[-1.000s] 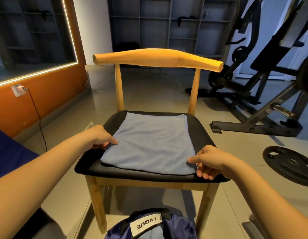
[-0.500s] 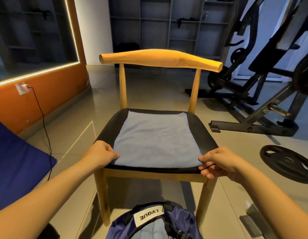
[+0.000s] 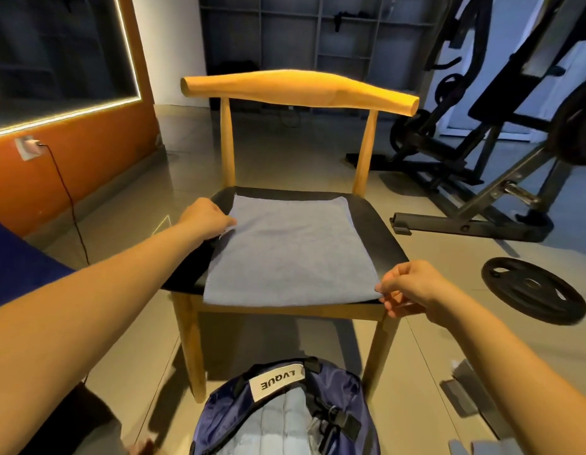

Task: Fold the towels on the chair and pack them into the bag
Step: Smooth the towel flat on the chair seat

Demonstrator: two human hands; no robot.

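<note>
One blue towel (image 3: 285, 254) lay flat on the black seat of the chair (image 3: 378, 231), the left hand (image 3: 206, 218) pinching its left edge, the right hand (image 3: 413, 287) pinching its near right corner.

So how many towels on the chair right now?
1: a blue towel spread flat on the chair seat, left hand gripping its left edge, right hand pinching its near right corner. Any under it would be hidden.

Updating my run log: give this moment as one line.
towel flat on chair | left hand holds left edge | right hand pinches near-right corner | bag open on floor
</note>
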